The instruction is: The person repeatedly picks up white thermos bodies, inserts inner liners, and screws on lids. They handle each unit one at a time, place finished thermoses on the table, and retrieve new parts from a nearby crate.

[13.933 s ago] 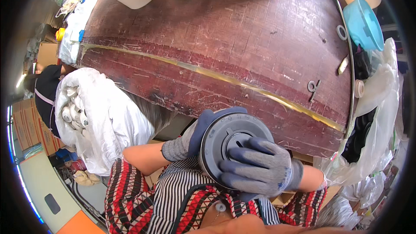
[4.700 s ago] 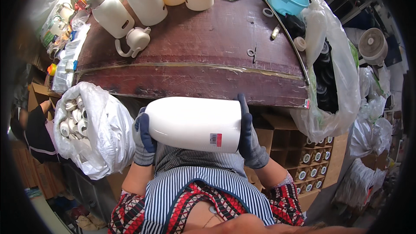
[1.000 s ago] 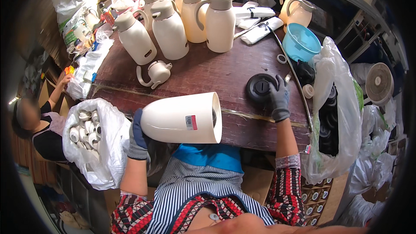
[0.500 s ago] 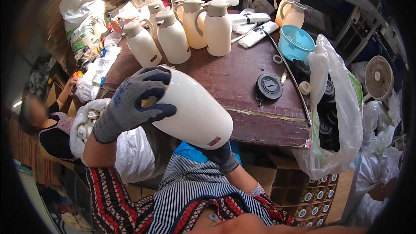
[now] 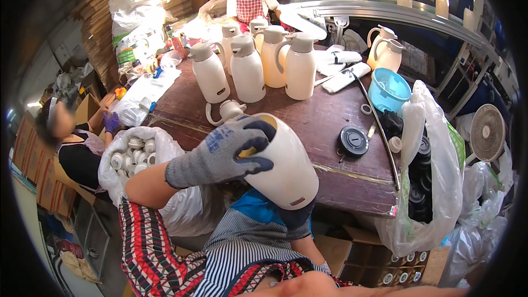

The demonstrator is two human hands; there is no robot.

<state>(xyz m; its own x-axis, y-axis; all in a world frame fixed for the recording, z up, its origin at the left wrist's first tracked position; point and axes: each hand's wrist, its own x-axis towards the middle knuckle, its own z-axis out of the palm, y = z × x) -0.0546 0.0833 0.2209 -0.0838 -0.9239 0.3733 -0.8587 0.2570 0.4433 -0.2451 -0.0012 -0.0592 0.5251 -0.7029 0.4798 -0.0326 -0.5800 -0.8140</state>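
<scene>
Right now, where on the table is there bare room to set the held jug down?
Bare wood lies between the jug row and the black lid, and along the near edge. The back and the right edge by the blue bowl are crowded.

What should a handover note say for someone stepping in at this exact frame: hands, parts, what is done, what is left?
Left hand, grey glove: gripping the upper end of the cream flask body, which is tilted over the table edge.
Right hand: under the flask's lower end, mostly hidden.
Black round base cap: lying loose on the table, right of the flask.
Done: four flasks with lids stand upright at the back.
Left: the held flask has no lid or cap on; loose lid with handle lies behind it.
</scene>
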